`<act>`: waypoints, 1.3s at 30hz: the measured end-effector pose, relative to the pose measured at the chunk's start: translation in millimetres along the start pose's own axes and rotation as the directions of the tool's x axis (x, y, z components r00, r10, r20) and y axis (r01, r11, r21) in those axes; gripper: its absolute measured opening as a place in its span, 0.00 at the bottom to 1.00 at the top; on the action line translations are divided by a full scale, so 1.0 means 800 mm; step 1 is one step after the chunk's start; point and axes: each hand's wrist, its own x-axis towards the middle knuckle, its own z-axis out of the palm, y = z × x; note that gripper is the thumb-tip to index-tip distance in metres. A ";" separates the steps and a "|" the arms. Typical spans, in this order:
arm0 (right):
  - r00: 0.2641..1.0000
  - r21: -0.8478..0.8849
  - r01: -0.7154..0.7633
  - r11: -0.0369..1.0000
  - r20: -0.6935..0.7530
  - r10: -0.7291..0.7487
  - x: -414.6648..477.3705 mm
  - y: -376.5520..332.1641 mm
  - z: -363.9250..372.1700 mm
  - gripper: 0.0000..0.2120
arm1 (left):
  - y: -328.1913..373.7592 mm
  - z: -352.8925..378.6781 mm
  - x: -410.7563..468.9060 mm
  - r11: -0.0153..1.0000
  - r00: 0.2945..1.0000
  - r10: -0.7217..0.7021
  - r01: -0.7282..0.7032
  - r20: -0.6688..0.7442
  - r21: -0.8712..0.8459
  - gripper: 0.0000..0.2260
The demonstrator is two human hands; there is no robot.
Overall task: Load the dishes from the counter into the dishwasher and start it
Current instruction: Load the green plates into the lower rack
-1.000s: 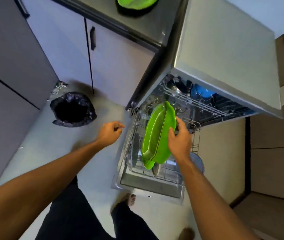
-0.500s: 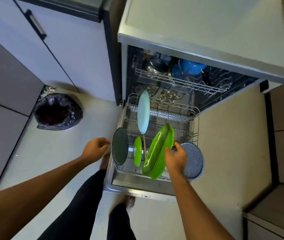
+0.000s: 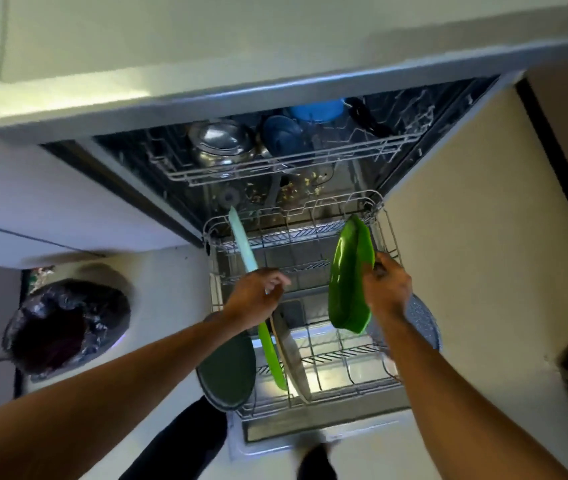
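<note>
On the floor at far left sits a bin lined with a black bag point(image 3: 67, 323), apart from the work. Next comes the pulled-out lower rack point(image 3: 388, 237) of the open dishwasher point(image 3: 448, 140), already carrying a dark round plate point(image 3: 227, 368) at its left edge, a small green plate point(image 3: 270, 355) on edge, and a pale blue plate point(image 3: 242, 244) standing upright toward the back.

Compared with half a second ago, the left hand point(image 3: 258, 299) has come in from beside the rack and now sits over its left half, fingers loosely curled near the foot of the pale blue plate; I cannot tell whether it touches it, and it seems to hold nothing. The green dish point(image 3: 348, 278) has shifted toward the right side of the rack and been lifted more upright. To me this means the slot is still being chosen, so the dish is not yet loaded.

The right hand point(image 3: 384, 289) grips the green dish by its right rim, fingers closed around the edge, holding it above the rack wires. A grey speckled plate point(image 3: 426, 323) shows behind that wrist at the rack's right edge.
</note>
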 end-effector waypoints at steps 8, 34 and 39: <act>0.994 0.016 0.059 0.998 -0.096 -0.057 0.130 0.058 0.000 0.13 | -0.002 0.093 0.135 0.978 0.992 0.051 -0.073 0.114 0.198 0.09; 0.960 -0.248 0.279 0.928 0.070 -0.270 0.242 0.090 0.082 0.15 | -0.112 0.205 0.225 0.959 1.000 -0.003 -0.003 0.019 0.285 0.08; 0.941 -0.324 0.339 0.883 0.109 -0.321 0.212 0.110 0.111 0.17 | -0.111 0.206 0.225 0.962 0.999 -0.044 0.045 -0.008 0.268 0.08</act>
